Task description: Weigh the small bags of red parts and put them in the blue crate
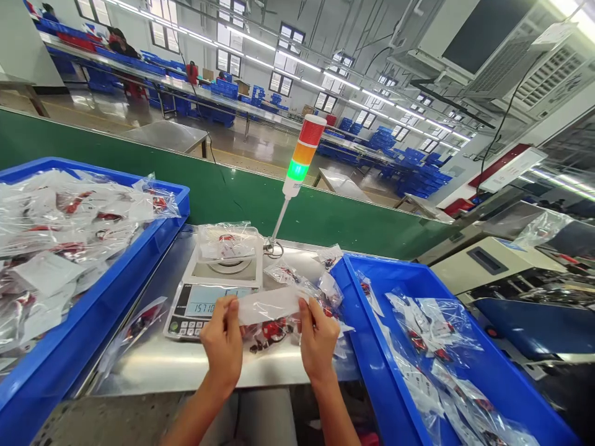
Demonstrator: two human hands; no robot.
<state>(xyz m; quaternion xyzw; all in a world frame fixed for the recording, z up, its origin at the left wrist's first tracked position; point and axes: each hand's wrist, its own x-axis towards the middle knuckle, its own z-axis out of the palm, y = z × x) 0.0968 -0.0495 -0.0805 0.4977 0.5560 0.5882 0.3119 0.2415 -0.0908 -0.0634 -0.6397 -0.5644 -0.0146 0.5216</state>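
Both my hands grip a clear plastic bag [272, 319] with red and black parts inside and a white upper strip. My left hand [223, 341] pinches its left end, thumb on top, and my right hand [318, 337] pinches the right end. The bag is stretched between them above the steel table [186, 371]. Just behind my left hand stands a digital scale [204, 300] with its display lit. On the scale's pan lies another bag [227, 243] with something red in it. More bags [330, 288] lie behind my right hand.
A blue bin [162, 238] heaped with bagged parts stands on the left. Another blue bin [379, 365] on the right holds several bags. A signal tower [304, 152] glows green behind the scale. A green partition [232, 192] runs along the back. One bag [139, 322] lies left of the scale.
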